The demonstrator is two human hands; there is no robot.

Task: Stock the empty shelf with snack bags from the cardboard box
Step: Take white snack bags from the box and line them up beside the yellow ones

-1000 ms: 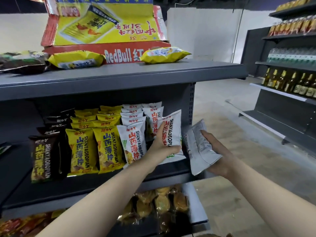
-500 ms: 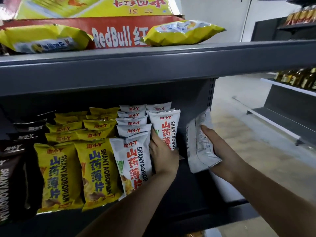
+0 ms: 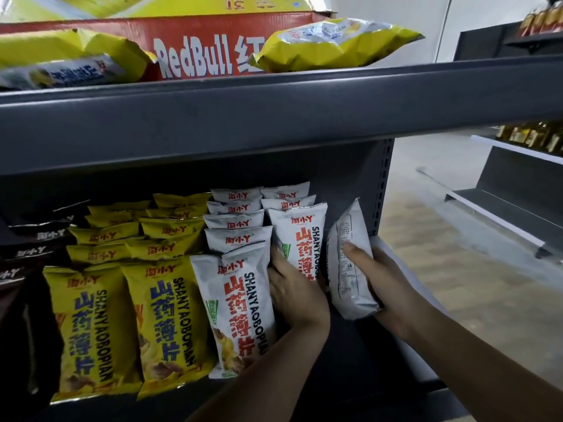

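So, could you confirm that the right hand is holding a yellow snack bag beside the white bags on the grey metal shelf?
Not quite: the head view shows the right hand holding a white snack bag, not a yellow one, beside the white bags on the grey metal shelf.

The left hand [image 3: 297,289] lay stretched forward, back up, fingers extended. The right hand [image 3: 388,284] beside it curled round a bag [image 3: 342,284], thumb across its face.
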